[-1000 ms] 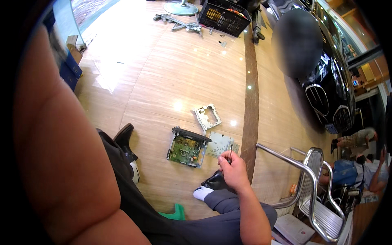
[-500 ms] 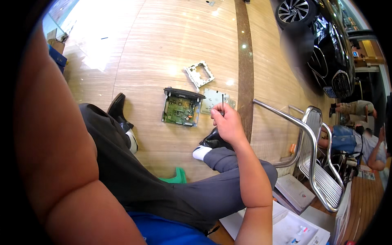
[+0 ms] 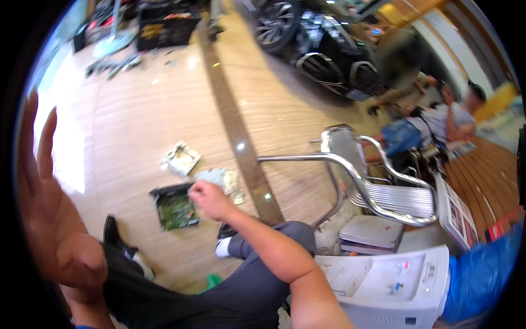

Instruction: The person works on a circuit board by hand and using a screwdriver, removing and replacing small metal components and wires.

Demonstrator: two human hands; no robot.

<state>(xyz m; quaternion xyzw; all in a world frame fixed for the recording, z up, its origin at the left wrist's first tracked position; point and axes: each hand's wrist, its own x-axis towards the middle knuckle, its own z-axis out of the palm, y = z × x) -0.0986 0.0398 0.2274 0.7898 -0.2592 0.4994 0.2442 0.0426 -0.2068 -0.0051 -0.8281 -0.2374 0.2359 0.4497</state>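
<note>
My left hand (image 3: 60, 230) is raised close to the camera at the left, its fingers stretched out and nothing in them. Above the right edge of an electronic unit, my right hand (image 3: 208, 197) is closed and blurred. Half a second ago a thin screwdriver stuck up from those fingers; the blur now hides it. The unit has a black front panel (image 3: 171, 189) and an exposed green circuit board (image 3: 176, 213), and it lies on the floor between my feet. Beyond it is a white frame (image 3: 182, 158). Partly behind my right hand lies a pale metal plate (image 3: 215, 176).
A metal chair (image 3: 383, 194) stands at the right, near a white appliance (image 3: 378, 279) with small items on top. Books (image 3: 371, 233) and a blue plastic bag (image 3: 485, 274) are close by. Farther off are a black car (image 3: 339, 55), a seated person (image 3: 433, 123) and a black crate (image 3: 167, 27).
The view has swung to the right and up. My left hand has come down into sight with fingers spread. My right hand stays closed by the unit.
</note>
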